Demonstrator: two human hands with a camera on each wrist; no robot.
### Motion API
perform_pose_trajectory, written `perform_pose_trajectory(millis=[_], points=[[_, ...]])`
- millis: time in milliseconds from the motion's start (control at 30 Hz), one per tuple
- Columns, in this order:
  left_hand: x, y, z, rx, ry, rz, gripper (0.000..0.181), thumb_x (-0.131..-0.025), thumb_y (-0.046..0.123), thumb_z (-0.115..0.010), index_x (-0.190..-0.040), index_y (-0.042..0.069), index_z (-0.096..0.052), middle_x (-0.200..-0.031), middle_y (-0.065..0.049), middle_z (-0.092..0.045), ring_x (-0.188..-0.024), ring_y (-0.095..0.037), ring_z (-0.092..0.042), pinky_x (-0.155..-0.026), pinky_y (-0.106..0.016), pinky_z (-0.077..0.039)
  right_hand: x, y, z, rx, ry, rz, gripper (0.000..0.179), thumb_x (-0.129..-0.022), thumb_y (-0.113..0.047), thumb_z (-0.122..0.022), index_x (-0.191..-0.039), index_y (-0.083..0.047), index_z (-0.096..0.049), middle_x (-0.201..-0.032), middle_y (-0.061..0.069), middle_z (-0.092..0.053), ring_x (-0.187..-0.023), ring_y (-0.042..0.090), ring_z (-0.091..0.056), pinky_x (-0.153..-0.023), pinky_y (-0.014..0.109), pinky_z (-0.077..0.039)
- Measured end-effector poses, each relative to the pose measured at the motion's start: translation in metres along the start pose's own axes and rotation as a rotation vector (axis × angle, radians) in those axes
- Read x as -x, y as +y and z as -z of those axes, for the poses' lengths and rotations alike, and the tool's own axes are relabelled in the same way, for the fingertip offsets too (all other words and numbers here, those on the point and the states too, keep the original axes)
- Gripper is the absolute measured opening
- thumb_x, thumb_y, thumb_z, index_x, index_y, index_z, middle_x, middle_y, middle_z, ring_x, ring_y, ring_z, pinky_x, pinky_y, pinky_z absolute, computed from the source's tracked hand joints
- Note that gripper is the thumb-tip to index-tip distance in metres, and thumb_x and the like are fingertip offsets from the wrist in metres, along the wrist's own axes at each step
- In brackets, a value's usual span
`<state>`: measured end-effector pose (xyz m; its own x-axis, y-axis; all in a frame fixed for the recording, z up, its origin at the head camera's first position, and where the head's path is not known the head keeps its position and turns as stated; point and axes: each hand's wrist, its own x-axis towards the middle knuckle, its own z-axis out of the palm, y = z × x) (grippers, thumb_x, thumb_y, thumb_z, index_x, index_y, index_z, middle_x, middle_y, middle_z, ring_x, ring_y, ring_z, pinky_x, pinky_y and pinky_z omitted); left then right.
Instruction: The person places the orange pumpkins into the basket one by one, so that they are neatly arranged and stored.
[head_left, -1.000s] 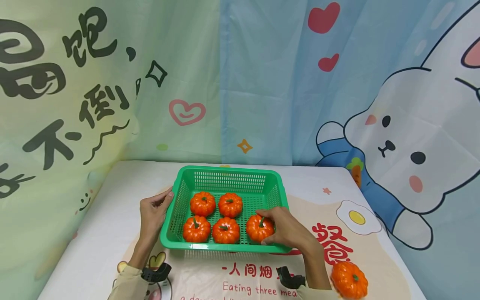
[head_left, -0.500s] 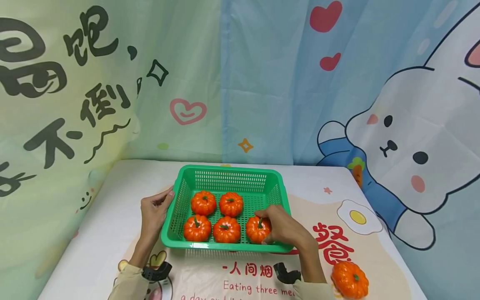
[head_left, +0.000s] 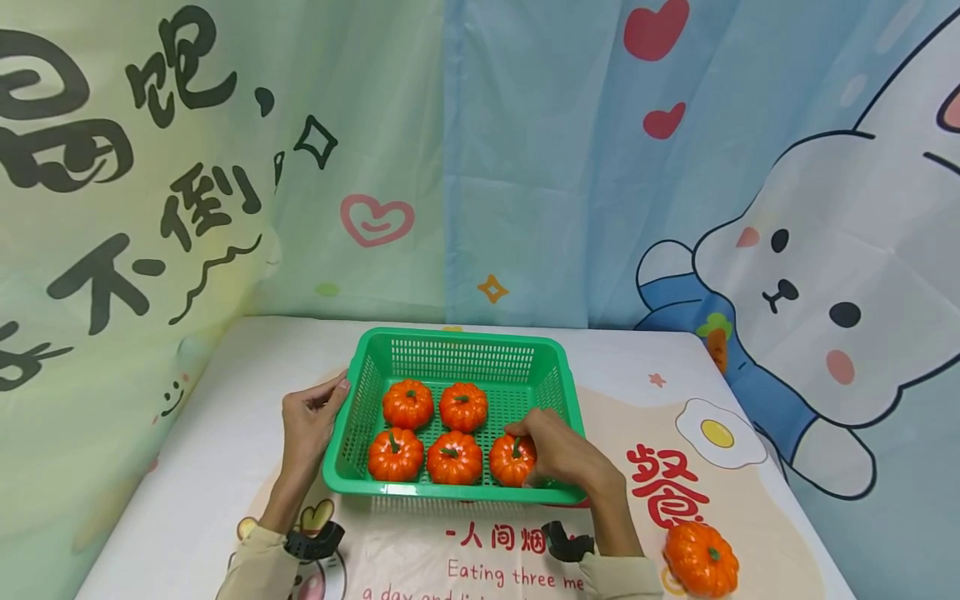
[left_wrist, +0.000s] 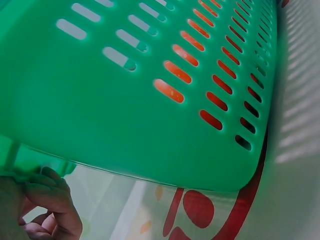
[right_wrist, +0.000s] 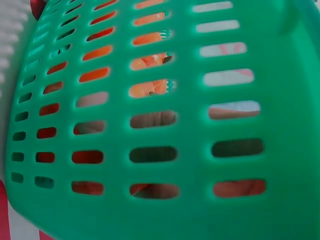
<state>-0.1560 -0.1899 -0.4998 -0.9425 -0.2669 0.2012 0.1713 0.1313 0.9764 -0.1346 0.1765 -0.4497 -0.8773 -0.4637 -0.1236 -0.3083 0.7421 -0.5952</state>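
A green plastic basket (head_left: pixel 450 492) sits on the table with small orange pumpkins inside, two in the back row (head_left: pixel 408 405) and three along the front. My left hand (head_left: pixel 306 425) pinches its left rim; in the left wrist view the curled fingers (left_wrist: pixel 52 197) show beneath the basket's edge. Reaching over the right side, my right hand (head_left: pixel 570 454) grips the front-row pumpkin (head_left: pixel 512 461) farthest right, thumb on the near side and fingers on the far side. The slotted wall (right_wrist: pixel 290 125) fills the right wrist view and hides most of that hand.
Outside the basket, another orange pumpkin (head_left: pixel 701 558) lies at the table's right front, near my right sleeve (head_left: pixel 621 577). A printed cloth (head_left: pixel 510 575) covers the table (head_left: pixel 202 417). Behind the table's back edge hangs a patterned curtain (head_left: pixel 517 167).
My right hand has shifted slightly left with the pumpkin, bringing it closer to the middle front one. The left hand keeps its hold on the rim.
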Motion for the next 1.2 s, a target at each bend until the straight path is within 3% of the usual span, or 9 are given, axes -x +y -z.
perform_pose_trajectory(millis=[533, 867, 1200], points=[[-0.001, 0.0, 0.0, 0.004, 0.004, 0.008, 0.028, -0.107, 0.013, -0.071, -0.129, -0.002, -0.078, -0.12, -0.034, -0.077, -0.072, 0.001, -0.074, -0.063, -0.017, -0.063, 0.0, -0.005, -0.002, 0.031, 0.027, -0.122, 0.076, -0.059, 0.018, -0.098, -0.131, 0.001, -0.078, -0.126, 0.012, -0.079, -0.111, 0.024, -0.059, -0.111, 0.052, -0.056], [0.0, 0.0, -0.001, 0.003, 0.003, 0.013, 0.028, -0.107, 0.014, -0.072, -0.13, -0.002, -0.078, -0.12, -0.033, -0.077, -0.073, 0.0, -0.074, -0.063, -0.017, -0.063, 0.007, -0.008, -0.003, 0.008, 0.064, -0.141, 0.073, -0.065, 0.02, -0.092, -0.132, -0.002, -0.075, -0.132, 0.012, -0.076, -0.12, 0.029, -0.06, -0.116, 0.054, -0.054], [0.0, -0.001, 0.0, -0.033, 0.015, 0.014, 0.027, -0.107, 0.015, -0.072, -0.129, 0.001, -0.079, -0.123, -0.03, -0.077, -0.076, 0.001, -0.073, -0.065, -0.016, -0.063, 0.009, -0.011, 0.001, 0.003, 0.05, -0.161, 0.08, -0.063, 0.018, -0.096, -0.138, -0.002, -0.075, -0.139, 0.012, -0.074, -0.129, 0.031, -0.059, -0.117, 0.054, -0.054]])
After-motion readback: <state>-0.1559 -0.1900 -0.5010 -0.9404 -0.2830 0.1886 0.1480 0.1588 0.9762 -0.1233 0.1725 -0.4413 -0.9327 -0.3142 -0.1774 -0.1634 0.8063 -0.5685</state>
